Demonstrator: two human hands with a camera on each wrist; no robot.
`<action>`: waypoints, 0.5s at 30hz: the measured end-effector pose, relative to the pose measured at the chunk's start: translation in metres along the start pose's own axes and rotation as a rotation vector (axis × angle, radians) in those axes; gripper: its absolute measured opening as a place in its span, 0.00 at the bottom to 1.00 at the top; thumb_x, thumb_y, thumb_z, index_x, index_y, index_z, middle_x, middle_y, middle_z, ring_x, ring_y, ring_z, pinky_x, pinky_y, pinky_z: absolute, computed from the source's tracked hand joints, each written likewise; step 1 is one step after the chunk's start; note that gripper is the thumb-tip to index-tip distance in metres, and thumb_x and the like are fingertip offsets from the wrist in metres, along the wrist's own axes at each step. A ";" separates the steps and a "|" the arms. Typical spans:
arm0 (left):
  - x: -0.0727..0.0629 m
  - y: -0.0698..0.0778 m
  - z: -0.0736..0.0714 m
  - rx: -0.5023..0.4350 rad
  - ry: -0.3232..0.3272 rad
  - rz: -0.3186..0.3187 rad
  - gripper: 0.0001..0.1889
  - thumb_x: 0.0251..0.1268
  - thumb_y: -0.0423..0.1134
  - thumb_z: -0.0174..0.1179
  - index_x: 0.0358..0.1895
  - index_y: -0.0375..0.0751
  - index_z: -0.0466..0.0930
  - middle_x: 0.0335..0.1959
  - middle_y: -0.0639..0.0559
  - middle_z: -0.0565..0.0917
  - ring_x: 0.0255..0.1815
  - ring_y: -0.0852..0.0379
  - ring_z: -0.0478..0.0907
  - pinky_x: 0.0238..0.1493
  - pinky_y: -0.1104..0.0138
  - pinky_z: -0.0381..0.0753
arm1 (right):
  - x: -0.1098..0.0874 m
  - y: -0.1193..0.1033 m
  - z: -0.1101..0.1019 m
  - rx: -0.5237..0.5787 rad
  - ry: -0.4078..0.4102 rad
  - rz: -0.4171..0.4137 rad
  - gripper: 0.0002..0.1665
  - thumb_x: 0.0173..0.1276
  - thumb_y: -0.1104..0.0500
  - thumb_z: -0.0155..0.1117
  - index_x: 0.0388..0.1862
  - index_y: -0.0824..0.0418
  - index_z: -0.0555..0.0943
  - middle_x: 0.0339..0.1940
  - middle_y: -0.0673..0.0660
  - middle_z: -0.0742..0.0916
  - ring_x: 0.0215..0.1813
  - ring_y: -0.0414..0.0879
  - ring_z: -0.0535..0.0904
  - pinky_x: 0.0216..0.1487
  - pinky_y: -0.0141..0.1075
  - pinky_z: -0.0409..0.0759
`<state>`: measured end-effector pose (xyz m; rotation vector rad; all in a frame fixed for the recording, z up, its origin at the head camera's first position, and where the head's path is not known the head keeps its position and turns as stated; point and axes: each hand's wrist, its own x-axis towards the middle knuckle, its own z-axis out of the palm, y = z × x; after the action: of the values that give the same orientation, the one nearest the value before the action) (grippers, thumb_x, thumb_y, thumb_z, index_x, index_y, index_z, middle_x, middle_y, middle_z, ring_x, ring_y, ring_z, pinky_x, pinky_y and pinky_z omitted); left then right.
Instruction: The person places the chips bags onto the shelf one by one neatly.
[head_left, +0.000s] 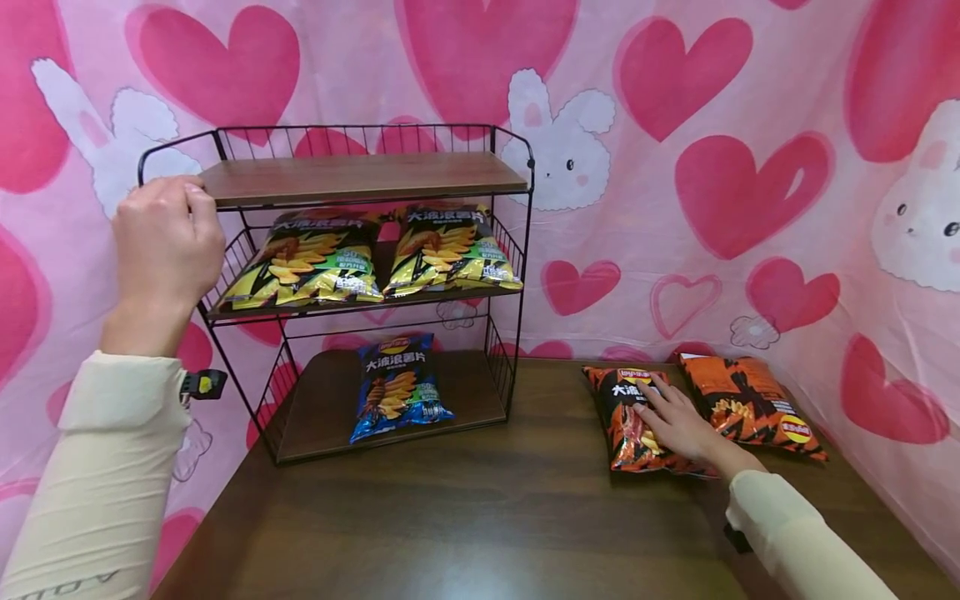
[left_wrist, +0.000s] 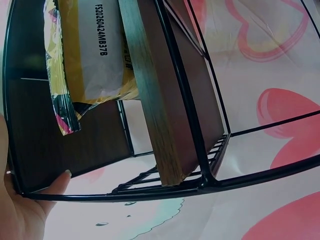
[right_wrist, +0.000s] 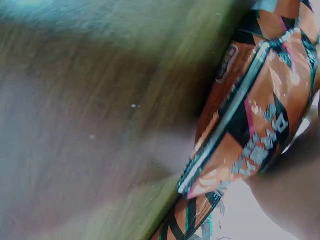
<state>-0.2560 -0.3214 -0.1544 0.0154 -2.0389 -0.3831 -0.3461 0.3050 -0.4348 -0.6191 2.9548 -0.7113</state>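
At the top left corner of a black wire rack [head_left: 360,173] with wooden shelves, my left hand [head_left: 168,237] grips the frame. The left wrist view shows its thumb [left_wrist: 60,186] against the rack's edge. Far to the right, my right hand [head_left: 678,425] rests on an orange-and-black bag of potato chips [head_left: 626,429], fingers spread fairly straight over its front. That bag lies on the table, its sealed edge [right_wrist: 227,120] showing in the right wrist view. Just behind it to the right lies a second orange chip bag [head_left: 757,408].
Two yellow-and-black chip bags [head_left: 315,258] lean side by side on the middle shelf. A blue chip bag [head_left: 397,387] lies on the bottom shelf. The brown wooden table [head_left: 450,517] extends in front, with a pink heart-patterned cloth [head_left: 600,317] behind and at the right.
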 end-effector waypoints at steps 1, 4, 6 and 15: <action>-0.001 0.000 0.000 0.000 0.002 0.002 0.27 0.78 0.41 0.38 0.42 0.17 0.81 0.45 0.23 0.84 0.50 0.22 0.76 0.56 0.37 0.70 | 0.000 0.000 -0.002 0.033 0.007 -0.002 0.40 0.84 0.43 0.43 0.82 0.67 0.55 0.83 0.74 0.50 0.77 0.82 0.43 0.67 0.79 0.47; -0.002 -0.001 0.000 0.000 0.002 0.009 0.27 0.78 0.40 0.38 0.40 0.17 0.82 0.44 0.23 0.84 0.49 0.22 0.77 0.55 0.37 0.70 | -0.001 -0.001 -0.006 0.098 0.032 0.013 0.39 0.85 0.46 0.44 0.81 0.70 0.53 0.81 0.79 0.50 0.76 0.84 0.45 0.66 0.79 0.49; -0.002 -0.001 0.000 0.000 0.004 0.017 0.27 0.77 0.40 0.38 0.39 0.18 0.81 0.42 0.23 0.84 0.48 0.22 0.77 0.54 0.37 0.70 | -0.002 0.000 -0.009 0.129 0.039 0.047 0.40 0.85 0.46 0.43 0.81 0.72 0.50 0.79 0.82 0.49 0.74 0.85 0.46 0.66 0.79 0.52; 0.000 -0.001 -0.001 0.004 0.011 0.024 0.27 0.77 0.40 0.37 0.37 0.17 0.81 0.42 0.23 0.83 0.47 0.22 0.77 0.53 0.37 0.70 | -0.006 -0.001 -0.022 0.218 -0.118 0.270 0.56 0.83 0.37 0.41 0.76 0.83 0.33 0.75 0.89 0.44 0.75 0.85 0.42 0.70 0.75 0.51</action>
<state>-0.2548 -0.3227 -0.1542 -0.0046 -2.0271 -0.3628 -0.3428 0.3160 -0.4151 -0.2316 2.7269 -0.9145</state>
